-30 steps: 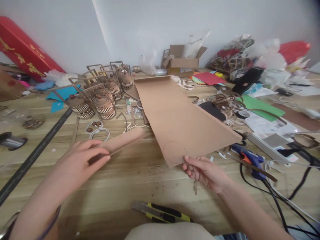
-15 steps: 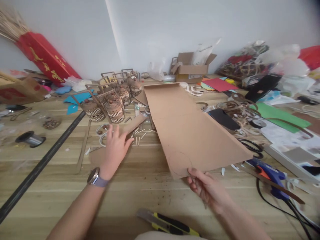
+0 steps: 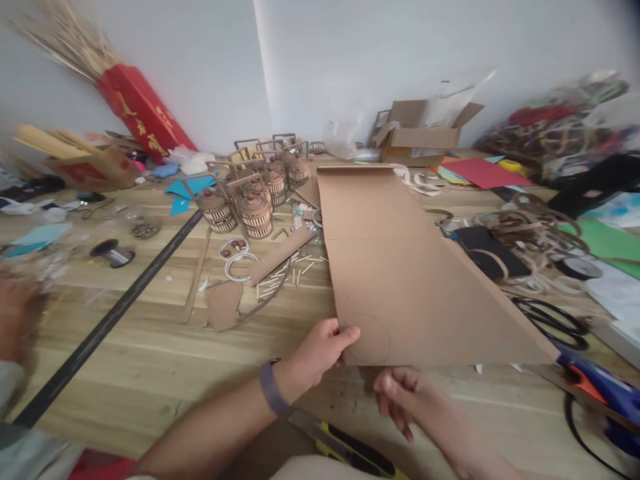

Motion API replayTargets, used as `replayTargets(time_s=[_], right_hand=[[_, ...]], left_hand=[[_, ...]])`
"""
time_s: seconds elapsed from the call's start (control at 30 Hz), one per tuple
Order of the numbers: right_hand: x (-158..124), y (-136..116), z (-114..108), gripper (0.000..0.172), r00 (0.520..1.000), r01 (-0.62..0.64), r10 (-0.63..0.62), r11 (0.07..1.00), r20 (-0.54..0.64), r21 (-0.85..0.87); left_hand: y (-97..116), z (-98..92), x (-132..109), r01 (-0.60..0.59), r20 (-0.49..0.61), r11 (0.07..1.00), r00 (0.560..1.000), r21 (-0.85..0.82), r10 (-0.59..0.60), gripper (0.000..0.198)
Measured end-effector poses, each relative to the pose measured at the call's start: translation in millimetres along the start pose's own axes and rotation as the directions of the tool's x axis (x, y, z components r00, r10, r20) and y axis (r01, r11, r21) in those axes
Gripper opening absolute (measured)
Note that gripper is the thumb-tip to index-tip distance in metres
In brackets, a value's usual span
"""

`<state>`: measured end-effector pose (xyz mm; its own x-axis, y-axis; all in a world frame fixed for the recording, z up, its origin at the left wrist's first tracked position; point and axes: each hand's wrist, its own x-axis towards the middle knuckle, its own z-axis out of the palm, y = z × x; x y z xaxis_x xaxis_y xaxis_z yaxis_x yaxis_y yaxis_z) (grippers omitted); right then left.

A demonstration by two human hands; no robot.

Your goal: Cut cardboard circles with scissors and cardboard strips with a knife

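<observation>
A large sheet of brown cardboard (image 3: 395, 267) slants across the table, with a faint circle drawn near its close left corner. My left hand (image 3: 325, 347) pinches that left edge beside the circle, thumb on top. Just below the near edge, my right hand (image 3: 413, 400) has its fingers curled in; whether something small is inside them I cannot make out. A yellow-and-black utility knife (image 3: 357, 453) lies close to my body, under both hands. To the left are a cardboard strip (image 3: 283, 253), white rings (image 3: 241, 267) and short pale sticks (image 3: 273, 287).
Small woven baskets with handles (image 3: 257, 215) stand behind the strip. A black bar (image 3: 115, 313) crosses the left side, near a wire spool (image 3: 113, 253) and another person's hand (image 3: 15, 300). At right lie black-handled scissors (image 3: 550, 323) and a blue glue gun (image 3: 617, 400).
My left hand has come right and taken the cardboard's left edge. My right hand has let go of the near edge and dropped slightly. The view has swung left, revealing another person's hand.
</observation>
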<state>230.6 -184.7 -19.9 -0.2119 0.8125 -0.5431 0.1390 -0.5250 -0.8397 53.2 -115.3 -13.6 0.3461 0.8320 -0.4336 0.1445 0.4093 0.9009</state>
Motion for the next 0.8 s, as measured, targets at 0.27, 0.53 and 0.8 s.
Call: replayTargets(time_s=[0.27, 0.53, 0.8], right_hand=[[-0.8, -4.8, 34.9, 0.046, 0.903, 0.427, -0.124, 0.374, 0.412, -0.823], [-11.4, 0.5, 24.3, 0.027, 0.892, 0.413, -0.287, 0.204, 0.349, -0.888], [-11.9, 22.8, -8.8, 0.026, 0.545, 0.284, -0.812, -0.054, 0.207, -0.957]], left_hand=[[-10.6, 1.0, 4.0, 0.061, -0.07, 0.997, 0.996, 0.038, -0.058, 0.039], [12.6, -13.6, -7.0, 0.069, 0.021, 0.997, 0.997, 0.028, -0.07, 0.037], [30.7, -18.8, -17.2, 0.064, 0.091, 0.995, 0.994, -0.073, -0.058, 0.048]])
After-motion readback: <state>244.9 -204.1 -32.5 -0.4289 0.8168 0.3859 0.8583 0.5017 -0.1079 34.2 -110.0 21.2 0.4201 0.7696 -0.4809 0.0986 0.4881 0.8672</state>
